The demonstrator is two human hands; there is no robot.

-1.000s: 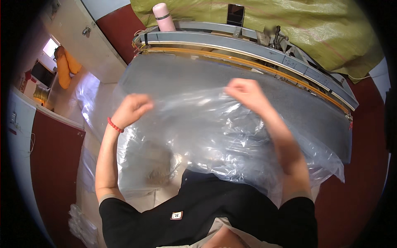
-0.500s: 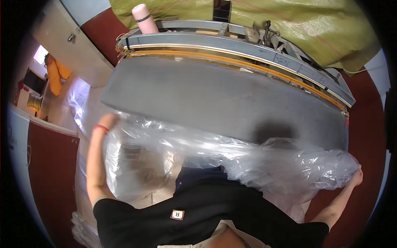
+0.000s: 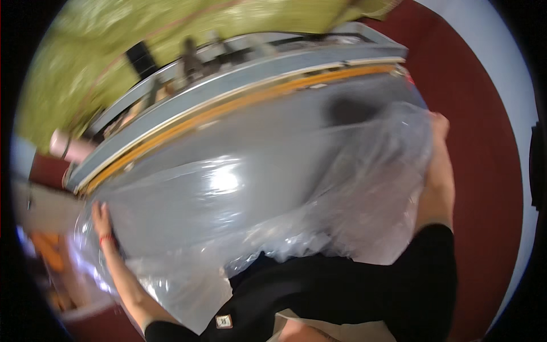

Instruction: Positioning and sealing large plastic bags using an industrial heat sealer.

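A clear plastic sheet [image 3: 222,214] lies stretched over much of a long grey padded surface [image 3: 268,122], with crumpled folds along the side nearest my body. My left hand [image 3: 101,221] holds the sheet at the surface's left end, its fingers pointing away from me and slightly blurred. At the far right corner, my right hand [image 3: 439,124] grips the sheet's other end, its fingers closed and partly hidden. Between my hands the film is taut toward the left and loosely wrinkled toward the right. A bright glare shows on its middle.
A grey metal frame [image 3: 239,77] with an orange strip [image 3: 250,97] runs along the far side. On it lies a pink bottle [image 3: 69,147] at the left. A yellow-green tarp [image 3: 188,23] hangs behind. A dark red wall panel [image 3: 484,188] rises close on the right.
Both hands have moved away from my body, drawing the plastic sheet from the near edge over the grey surface. My view has turned to the right.
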